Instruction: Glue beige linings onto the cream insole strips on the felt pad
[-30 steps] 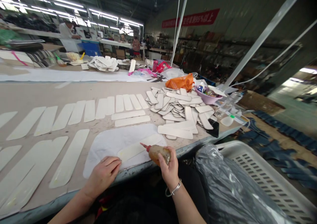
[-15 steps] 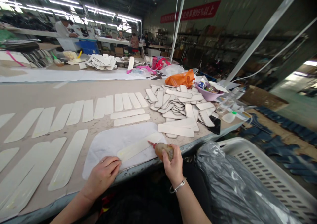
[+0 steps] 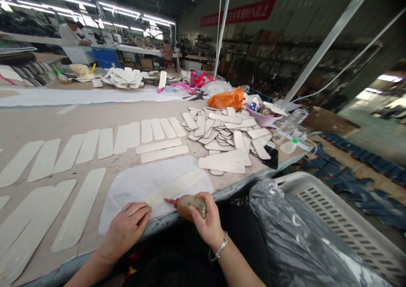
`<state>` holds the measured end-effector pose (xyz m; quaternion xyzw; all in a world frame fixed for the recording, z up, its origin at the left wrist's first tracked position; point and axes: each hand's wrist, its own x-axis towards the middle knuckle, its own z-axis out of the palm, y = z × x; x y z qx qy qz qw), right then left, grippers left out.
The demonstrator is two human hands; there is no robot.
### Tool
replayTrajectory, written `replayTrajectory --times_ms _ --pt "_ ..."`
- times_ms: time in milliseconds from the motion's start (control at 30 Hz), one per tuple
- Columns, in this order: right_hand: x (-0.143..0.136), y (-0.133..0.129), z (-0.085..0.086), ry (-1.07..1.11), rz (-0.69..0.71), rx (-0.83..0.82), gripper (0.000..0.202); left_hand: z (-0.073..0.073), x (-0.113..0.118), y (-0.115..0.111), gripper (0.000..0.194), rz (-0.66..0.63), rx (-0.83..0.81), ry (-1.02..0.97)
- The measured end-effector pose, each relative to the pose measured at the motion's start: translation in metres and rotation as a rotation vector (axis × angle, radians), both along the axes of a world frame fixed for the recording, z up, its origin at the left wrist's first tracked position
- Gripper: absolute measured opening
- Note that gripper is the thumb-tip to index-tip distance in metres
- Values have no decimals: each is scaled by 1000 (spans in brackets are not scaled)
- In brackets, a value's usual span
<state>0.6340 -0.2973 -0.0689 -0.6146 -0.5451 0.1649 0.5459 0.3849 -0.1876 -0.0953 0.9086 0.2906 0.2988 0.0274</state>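
Note:
My right hand (image 3: 206,217) is wrapped round a squeeze bottle (image 3: 192,207) of brownish glue with a red nozzle. The bottle lies nearly level, its tip pointing left at the near part of a long white rounded strip (image 3: 177,186). That strip rests slantwise on a white sheet (image 3: 127,189) near the table edge. My left hand (image 3: 131,223) has its fingers together and curled at the strip's left end, the fingertips partly hidden. Left of the sheet, several similar strips (image 3: 79,211) lie flat, some with yellowish wet smears.
A heap of white strips (image 3: 218,130) lies to the right, with a dark phone (image 3: 271,158) by it. Behind are an orange bag (image 3: 226,97) and a pink basin (image 3: 263,118). A plastic crate (image 3: 342,219) with grey plastic wrapping (image 3: 285,232) stands right of the table. People work farther back.
My right hand has moved the bottle left and toward me, from the strip's far end to its near part. My left hand stays at the strip's left end. The view has shifted slightly.

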Motion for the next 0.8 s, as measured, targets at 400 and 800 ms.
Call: replayTrajectory --times_ms 400,800 --pt "53 13 -3 -79 -441 53 28 1 0 4 9 -31 -23 -54" --pt "58 7 -6 -138 -514 37 28 4 2 3 9 -29 -20 -49"
